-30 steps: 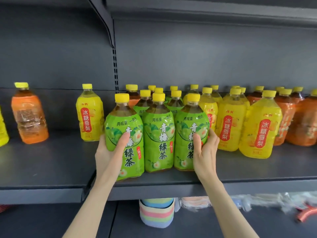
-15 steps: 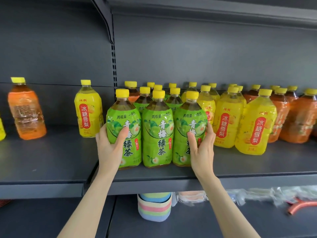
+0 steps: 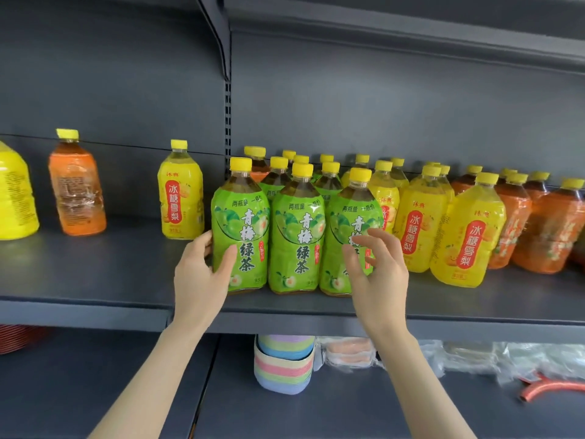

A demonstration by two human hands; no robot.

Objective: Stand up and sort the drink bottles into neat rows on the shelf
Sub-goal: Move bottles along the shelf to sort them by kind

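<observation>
The one camera sits on the person's head and looks forward, a bit down, at the shelf [image 3: 79, 274] from close

1. Place: a shop, at the drinks section of a retail aisle.
2. Fixture: a dark grey metal shelf [image 3: 95, 280] hung on a slotted upright [image 3: 227, 122], with an angled bracket [image 3: 215, 26] above and a plain back panel [image 3: 380, 106].
3. Stock: many identical yellow-capped bottles, several deep and grouped by label. Green-label tea bottles [image 3: 297, 242] stand at the front edge, with yellow-label bottles [image 3: 468, 242] beside them and orange-label bottles [image 3: 550, 229] toward the right end. Most front-row printed faces are turned outward.
4. Lower shelf [image 3: 126, 391]: a stack of pastel striped tubs [image 3: 283, 365] and clear-wrapped packets [image 3: 474, 359].
</observation>
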